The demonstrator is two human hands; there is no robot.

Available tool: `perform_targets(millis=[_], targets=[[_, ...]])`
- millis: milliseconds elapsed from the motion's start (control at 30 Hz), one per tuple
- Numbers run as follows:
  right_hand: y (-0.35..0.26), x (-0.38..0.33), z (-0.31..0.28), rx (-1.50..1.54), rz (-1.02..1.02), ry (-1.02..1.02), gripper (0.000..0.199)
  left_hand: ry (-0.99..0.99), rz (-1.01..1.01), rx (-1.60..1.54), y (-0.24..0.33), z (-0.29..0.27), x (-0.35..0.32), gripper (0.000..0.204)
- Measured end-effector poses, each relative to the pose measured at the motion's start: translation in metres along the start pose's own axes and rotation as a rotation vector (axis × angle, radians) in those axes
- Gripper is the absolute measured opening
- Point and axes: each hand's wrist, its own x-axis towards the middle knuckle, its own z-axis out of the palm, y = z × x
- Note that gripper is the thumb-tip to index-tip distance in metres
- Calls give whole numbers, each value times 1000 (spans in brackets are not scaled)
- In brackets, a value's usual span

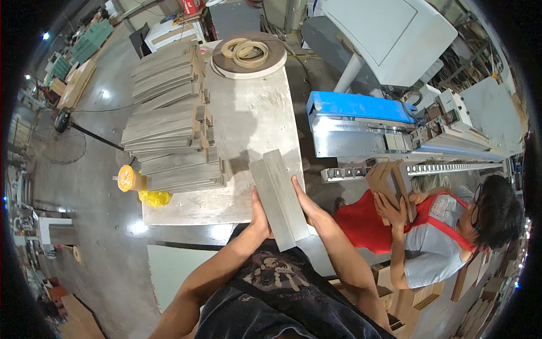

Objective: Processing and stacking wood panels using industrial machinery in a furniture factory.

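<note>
Between my two hands I hold a small bundle of grey wood-grain boards (279,198), tilted above the near edge of the table. The boards overlap unevenly, with one strip shifted against the other. My left hand (259,217) presses on their left side and my right hand (306,204) on their right side; the fingers are partly hidden behind the boards. Left of them on the pale table (254,113) lies a long row of similar grey boards (169,124), leaning on one another in stacks.
Rolls of edge strip (249,53) lie on a round board at the table's far end. An orange-topped cup (129,178) and a yellow plastic bag (154,198) sit at the left edge. Right stand a blue-covered machine (361,107) and a co-worker in a red apron (364,223) holding brown boards (389,178).
</note>
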Motion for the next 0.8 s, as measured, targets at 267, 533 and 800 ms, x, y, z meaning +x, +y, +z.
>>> perform_targets(millis=[267, 533, 800], targets=[[-28, 34, 1, 203, -55, 133, 97, -41, -104, 208, 65, 10, 53, 78], [-99, 151, -11, 559, -321, 349, 95, -33, -215, 933, 211, 59, 170, 66], [-166, 246, -27, 775, -442, 506, 97, -7, -249, 1252, 310, 103, 272, 64]])
